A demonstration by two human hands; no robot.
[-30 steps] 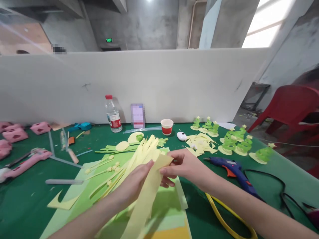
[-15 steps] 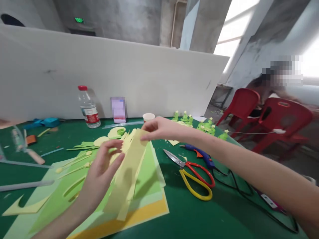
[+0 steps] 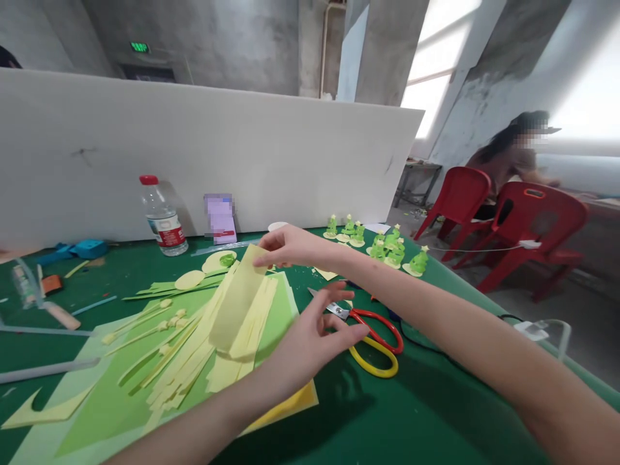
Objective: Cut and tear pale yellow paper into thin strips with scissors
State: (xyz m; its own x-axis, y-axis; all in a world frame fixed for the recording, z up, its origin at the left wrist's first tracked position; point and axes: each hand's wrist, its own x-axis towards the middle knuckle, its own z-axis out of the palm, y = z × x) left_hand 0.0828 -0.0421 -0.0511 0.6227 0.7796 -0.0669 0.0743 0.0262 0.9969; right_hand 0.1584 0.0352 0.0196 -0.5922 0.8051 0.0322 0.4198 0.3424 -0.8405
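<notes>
My right hand pinches the far end of a wide pale yellow paper strip and holds it above a heap of narrower yellow strips. My left hand is open with fingers spread, hovering just left of the scissors with red and yellow handles; it holds nothing. The strips lie on green paper sheets over a yellow sheet on the green table.
A water bottle, small green paper trees, yellow paper discs and tools at the far left sit on the table. A white partition backs it. Red chairs and a seated person are at right.
My left hand let go of the wide strip and moved right toward the scissors, opening. My right hand still holds the strip's far end. The view swung right.
</notes>
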